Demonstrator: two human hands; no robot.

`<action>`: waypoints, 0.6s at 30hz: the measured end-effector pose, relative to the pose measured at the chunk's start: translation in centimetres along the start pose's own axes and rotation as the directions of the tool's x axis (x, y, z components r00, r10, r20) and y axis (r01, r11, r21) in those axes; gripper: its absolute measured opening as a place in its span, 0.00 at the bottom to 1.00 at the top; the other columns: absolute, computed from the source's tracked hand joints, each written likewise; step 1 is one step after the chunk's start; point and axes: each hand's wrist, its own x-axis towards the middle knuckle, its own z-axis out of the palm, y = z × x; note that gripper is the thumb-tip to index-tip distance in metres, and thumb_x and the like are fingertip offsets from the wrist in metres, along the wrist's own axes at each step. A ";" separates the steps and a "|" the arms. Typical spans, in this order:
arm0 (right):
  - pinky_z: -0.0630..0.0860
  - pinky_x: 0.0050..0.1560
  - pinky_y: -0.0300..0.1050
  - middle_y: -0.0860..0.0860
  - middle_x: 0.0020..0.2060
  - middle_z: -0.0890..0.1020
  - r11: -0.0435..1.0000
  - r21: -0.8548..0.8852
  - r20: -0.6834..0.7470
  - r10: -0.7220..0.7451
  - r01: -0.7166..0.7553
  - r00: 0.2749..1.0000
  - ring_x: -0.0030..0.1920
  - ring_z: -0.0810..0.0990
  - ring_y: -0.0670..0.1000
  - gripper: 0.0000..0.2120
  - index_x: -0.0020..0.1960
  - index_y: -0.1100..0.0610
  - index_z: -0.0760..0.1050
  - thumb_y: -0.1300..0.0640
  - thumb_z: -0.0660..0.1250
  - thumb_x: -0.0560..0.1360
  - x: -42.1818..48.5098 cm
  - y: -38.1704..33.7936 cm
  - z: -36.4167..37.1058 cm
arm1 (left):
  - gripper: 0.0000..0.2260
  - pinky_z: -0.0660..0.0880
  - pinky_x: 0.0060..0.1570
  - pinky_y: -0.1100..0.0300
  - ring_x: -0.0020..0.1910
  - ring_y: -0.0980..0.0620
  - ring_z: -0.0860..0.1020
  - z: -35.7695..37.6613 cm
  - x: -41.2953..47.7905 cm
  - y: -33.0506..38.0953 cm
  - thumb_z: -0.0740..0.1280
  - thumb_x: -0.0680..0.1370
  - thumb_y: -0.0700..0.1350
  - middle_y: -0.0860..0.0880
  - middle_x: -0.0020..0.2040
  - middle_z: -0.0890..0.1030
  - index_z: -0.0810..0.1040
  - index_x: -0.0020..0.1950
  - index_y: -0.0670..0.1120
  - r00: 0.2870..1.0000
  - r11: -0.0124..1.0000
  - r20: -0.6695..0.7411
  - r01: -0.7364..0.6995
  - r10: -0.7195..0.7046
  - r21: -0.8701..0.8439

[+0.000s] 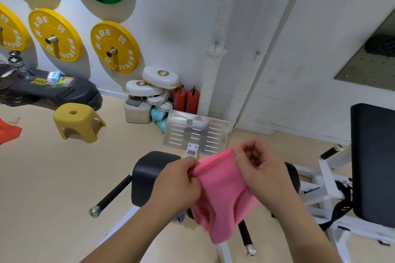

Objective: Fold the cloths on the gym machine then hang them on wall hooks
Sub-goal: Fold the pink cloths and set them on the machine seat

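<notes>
You stand over the machine, its black pads below your arms. The pink cloth hangs in the air above it, probably so gravity straightens it for folding. Your left hand pinches one end of its top edge and your right hand the other, pulling that edge taut. Two hooks sit bare on the wall ahead.

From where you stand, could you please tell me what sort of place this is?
Probably a gym: yellow weight plates on wall pegs, a pile of white boxing pads, and a padded machine.
</notes>
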 end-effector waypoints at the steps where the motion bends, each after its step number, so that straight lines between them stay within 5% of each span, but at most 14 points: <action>1: 0.76 0.41 0.33 0.50 0.40 0.81 1.000 0.003 -0.033 0.004 -0.004 0.999 0.41 0.79 0.50 0.06 0.44 0.51 0.79 0.59 0.70 0.79 0.2 0.3 -0.6 | 0.06 0.74 0.28 0.51 0.27 0.54 0.70 -0.1 0.2 -0.4 0.60 0.68 0.42 0.56 0.29 0.74 0.73 0.37 0.53 1.000 0.999 0.000 0.029 -0.029 0.031; 3: 0.76 0.41 0.32 0.45 0.40 0.83 0.999 0.030 -0.073 0.027 -0.025 0.997 0.39 0.80 0.43 0.05 0.46 0.49 0.79 0.57 0.69 0.80 0.3 0.6 -1.4 | 0.06 0.73 0.27 0.53 0.26 0.55 0.70 0.2 0.6 -1.1 0.62 0.70 0.41 0.57 0.29 0.74 0.74 0.38 0.53 0.998 0.999 0.043 0.039 -0.040 0.028; 6: 0.76 0.42 0.30 0.40 0.38 0.82 0.996 0.081 -0.058 0.044 -0.039 0.997 0.40 0.80 0.38 0.05 0.48 0.47 0.78 0.56 0.68 0.81 0.2 0.6 -1.9 | 0.10 0.79 0.38 0.58 0.35 0.57 0.79 1.1 1.0 -1.4 0.66 0.75 0.40 0.58 0.37 0.81 0.76 0.43 0.56 0.990 0.998 0.137 -0.037 0.044 -0.054; 10: 0.72 0.33 0.34 0.57 0.37 0.82 0.995 0.081 -0.040 0.053 -0.050 0.998 0.32 0.75 0.45 0.06 0.46 0.43 0.76 0.51 0.66 0.82 0.1 0.3 -2.7 | 0.11 0.75 0.36 0.62 0.33 0.57 0.78 2.3 1.2 -2.5 0.68 0.77 0.39 0.53 0.37 0.82 0.71 0.44 0.55 0.995 0.991 0.089 -0.022 0.034 -0.129; 13: 0.68 0.34 0.46 0.68 0.37 0.78 0.996 0.075 -0.038 0.053 -0.050 0.998 0.31 0.70 0.52 0.07 0.46 0.45 0.75 0.51 0.65 0.83 0.1 -0.1 -3.2 | 0.14 0.77 0.42 0.62 0.39 0.58 0.78 3.2 1.2 -3.8 0.66 0.77 0.36 0.58 0.39 0.80 0.73 0.41 0.56 0.994 0.993 0.027 -0.104 0.106 -0.057; 18: 0.70 0.37 0.47 0.68 0.38 0.80 0.995 0.089 -0.059 0.051 -0.045 0.997 0.33 0.72 0.52 0.06 0.46 0.47 0.75 0.51 0.65 0.83 -0.3 0.0 -3.6 | 0.06 0.78 0.49 0.66 0.50 0.61 0.80 4.9 0.7 -2.4 0.70 0.76 0.52 0.62 0.48 0.81 0.82 0.52 0.57 0.971 0.974 0.085 -0.220 0.224 -0.054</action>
